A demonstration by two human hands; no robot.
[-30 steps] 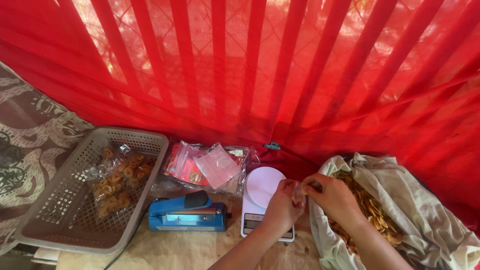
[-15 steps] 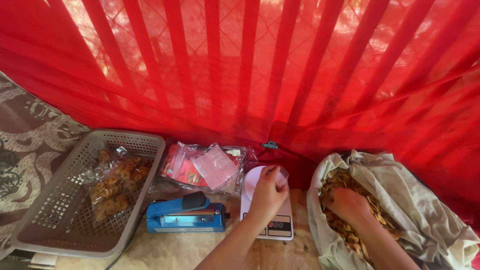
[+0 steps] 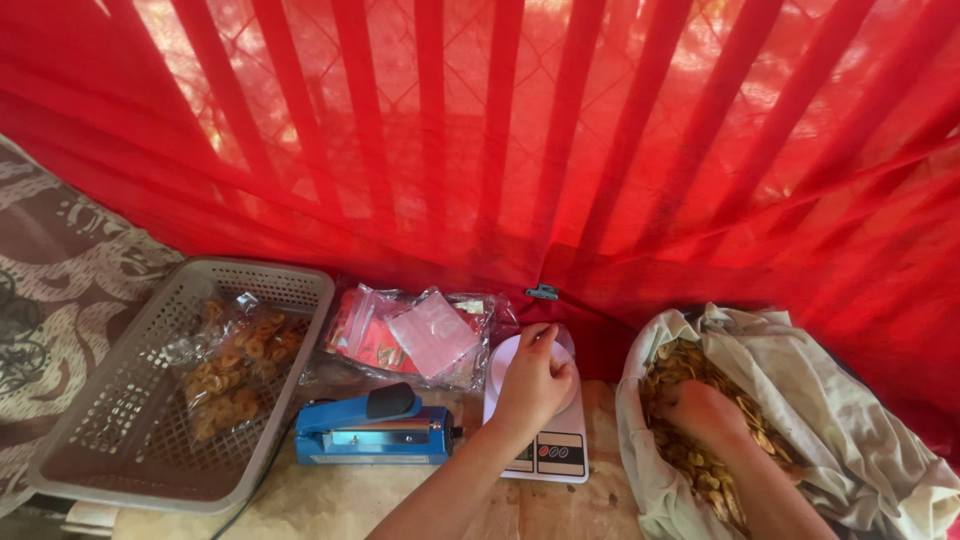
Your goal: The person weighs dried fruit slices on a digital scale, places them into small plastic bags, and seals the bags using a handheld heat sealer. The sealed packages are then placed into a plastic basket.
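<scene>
Now left hand [image 3: 535,378] pinches clear bag [image 3: 560,342] on white scale [image 3: 545,440]; right hand [image 3: 705,415] buried in sack [image 3: 850,400] of chips [image 3: 680,365], grip unclear. Few sealed packs [image 3: 235,360] in basket [image 3: 130,460]; most unpacked.

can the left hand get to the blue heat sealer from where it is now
Probably yes. The left hand rests on the scale, and the blue heat sealer lies right beside the scale on its left, with nothing between them.

— What colours are showing?
— A red curtain [image 3: 480,130] is glowing with darker stripes; the scale [image 3: 540,440] is showing white, the sealer [image 3: 372,432] blue.
— And the rest?
— The basket [image 3: 120,440] is looking grey, the chips [image 3: 700,400] golden.
</scene>
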